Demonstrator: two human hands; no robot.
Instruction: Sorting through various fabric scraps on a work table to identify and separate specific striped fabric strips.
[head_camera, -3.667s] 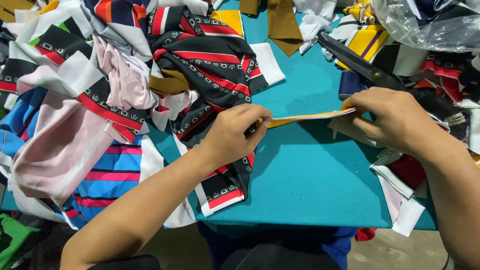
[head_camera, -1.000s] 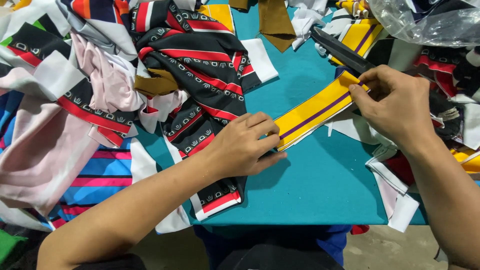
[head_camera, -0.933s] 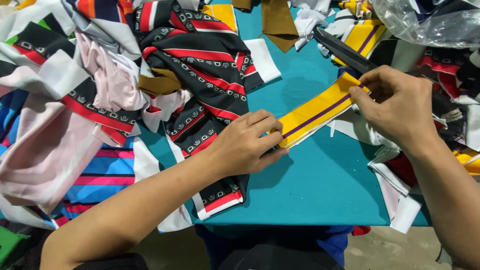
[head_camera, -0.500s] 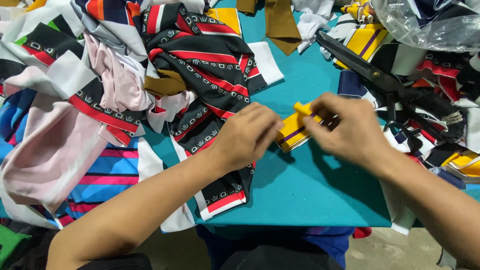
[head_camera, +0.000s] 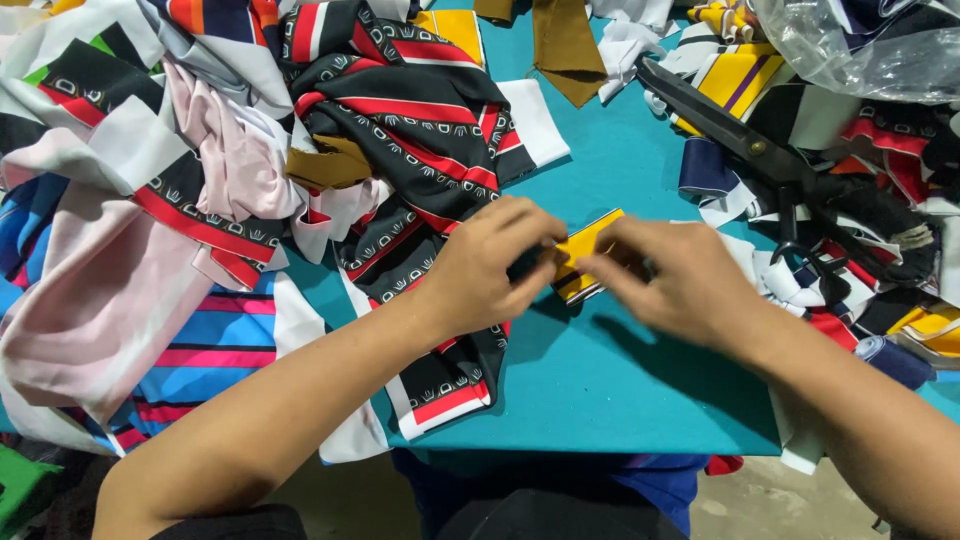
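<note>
I see the teal desk (head_camera: 640, 390) filling the lower centre of the frame. A heap of striped fabric scraps (head_camera: 180, 200) covers the left half, with a black, red and white patterned piece (head_camera: 420, 130) spilling toward the middle. Large black scissors (head_camera: 760, 150) lie at the upper right among more offcuts. At centre, my left hand (head_camera: 490, 265) and my right hand (head_camera: 680, 280), blurred, both pinch the folded yellow strip (head_camera: 585, 255), which sits on the desk between them.
</note>
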